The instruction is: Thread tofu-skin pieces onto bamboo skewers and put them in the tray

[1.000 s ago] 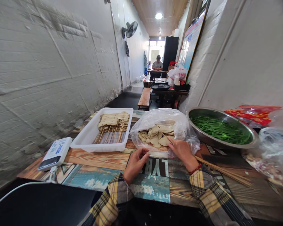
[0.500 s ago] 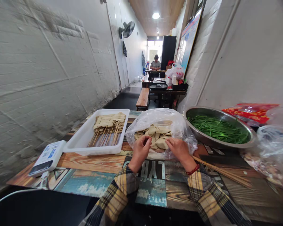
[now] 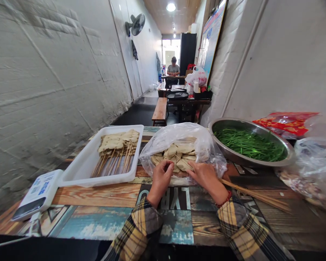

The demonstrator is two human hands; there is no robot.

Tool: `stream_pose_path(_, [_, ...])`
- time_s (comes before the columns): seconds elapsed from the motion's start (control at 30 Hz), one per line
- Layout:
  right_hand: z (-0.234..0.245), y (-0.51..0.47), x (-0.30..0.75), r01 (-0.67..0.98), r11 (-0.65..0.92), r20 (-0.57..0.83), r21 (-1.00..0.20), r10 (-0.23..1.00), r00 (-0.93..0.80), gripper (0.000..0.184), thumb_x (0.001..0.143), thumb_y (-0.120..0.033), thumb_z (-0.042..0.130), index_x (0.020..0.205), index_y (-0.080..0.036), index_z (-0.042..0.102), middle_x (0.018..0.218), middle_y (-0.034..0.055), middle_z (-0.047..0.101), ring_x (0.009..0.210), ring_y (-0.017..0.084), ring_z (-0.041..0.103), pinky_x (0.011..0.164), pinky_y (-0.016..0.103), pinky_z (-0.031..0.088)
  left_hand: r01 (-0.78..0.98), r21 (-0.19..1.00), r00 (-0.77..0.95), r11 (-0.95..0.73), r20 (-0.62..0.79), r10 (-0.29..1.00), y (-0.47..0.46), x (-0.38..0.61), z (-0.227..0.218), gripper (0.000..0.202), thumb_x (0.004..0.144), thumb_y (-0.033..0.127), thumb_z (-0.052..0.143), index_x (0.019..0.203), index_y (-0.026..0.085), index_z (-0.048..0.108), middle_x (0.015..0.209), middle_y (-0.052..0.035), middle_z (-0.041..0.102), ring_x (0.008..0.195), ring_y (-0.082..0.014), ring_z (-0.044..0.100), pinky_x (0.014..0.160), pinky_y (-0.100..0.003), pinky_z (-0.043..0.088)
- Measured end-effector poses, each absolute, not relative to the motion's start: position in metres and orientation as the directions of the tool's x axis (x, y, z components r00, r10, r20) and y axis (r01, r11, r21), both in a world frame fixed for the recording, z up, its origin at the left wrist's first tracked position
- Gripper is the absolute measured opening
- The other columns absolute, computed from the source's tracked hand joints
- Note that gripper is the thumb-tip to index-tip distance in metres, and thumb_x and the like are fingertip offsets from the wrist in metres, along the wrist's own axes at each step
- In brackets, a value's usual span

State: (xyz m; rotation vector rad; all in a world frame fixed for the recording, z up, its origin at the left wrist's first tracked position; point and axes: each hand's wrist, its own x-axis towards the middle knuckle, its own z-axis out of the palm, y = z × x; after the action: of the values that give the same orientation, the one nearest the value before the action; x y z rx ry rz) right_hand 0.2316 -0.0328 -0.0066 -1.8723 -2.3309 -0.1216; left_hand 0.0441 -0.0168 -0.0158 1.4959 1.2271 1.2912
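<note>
My left hand (image 3: pixel 162 180) is at the near edge of a clear plastic bag (image 3: pixel 163 137), its thumb and fingers pinched together. What sits in that pinch is too small to make out. Inside the bag lies a heap of flat beige slices (image 3: pixel 176 149). My right hand (image 3: pixel 206 179) reaches to the right side of the heap, fingertips touching the slices, thumb and forefinger apart. Left of the bag, a white plastic tray (image 3: pixel 67 177) holds threaded beige slices (image 3: pixel 118 140) on wooden sticks. Loose wooden skewers (image 3: pixel 258 195) lie beside my right wrist.
A steel basin (image 3: pixel 286 159) of green chives (image 3: pixel 250 145) stands right of the bag. Beyond it are a red package (image 3: pixel 286 122) and another plastic bag (image 3: pixel 315 159). At the left is a white scale (image 3: pixel 36 194) with a cable. A person (image 3: pixel 173 68) sits far back.
The view has shifted slightly, so the tray and scale appear further left. My right hand's fingers have spread from a pinch and moved down onto the slices. My left hand stays pinched.
</note>
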Motion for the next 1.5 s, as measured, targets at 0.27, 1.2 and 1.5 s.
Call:
stream_pose_path(0.27, [-0.011,-0.029,0.235,0.972,0.188,0.216,-0.143,0.964,-0.155,0.028,0.097,-0.032,0.046,0.107,-0.023,0.07,0.096,0.008,0.077,0.083,0.023,0.071,0.062,0.027,0.039,-0.026,0.998,0.025,-0.055,0.056,0.998,-0.014,0.041,-0.011,0.024,0.076,0.04,0.064,0.075,0.016,0.061,0.062,0.0018,0.057,0.05,-0.0096,0.049,0.05,-0.021,0.036])
stream_pose_path(1.2, [-0.014,-0.025,0.22,0.041,0.092,0.085,-0.995,0.987,-0.136,0.034,0.072,-0.047,0.073,0.082,-0.015,0.069,0.069,0.0013,0.065,0.059,0.012,0.054,0.056,0.024,0.041,-0.243,0.967,0.195,0.077,-0.029,0.98,-0.018,0.043,-0.005,0.023,0.072,0.036,0.073,0.08,0.015,0.069,0.066,-0.0004,0.065,0.057,-0.0101,0.055,0.056,-0.021,0.04])
stream_pose_path(1.5, [-0.013,-0.03,0.218,-0.154,-0.057,-0.026,-0.987,0.981,-0.193,0.039,0.07,-0.053,0.075,0.072,-0.014,0.067,0.047,-0.0074,0.043,0.041,0.005,0.028,0.039,0.02,0.019,-0.346,0.932,0.249,0.112,-0.024,0.968,-0.019,0.046,-0.002,0.026,0.068,0.034,0.078,0.087,0.016,0.074,0.072,-0.0011,0.068,0.06,-0.0096,0.055,0.061,-0.022,0.043])
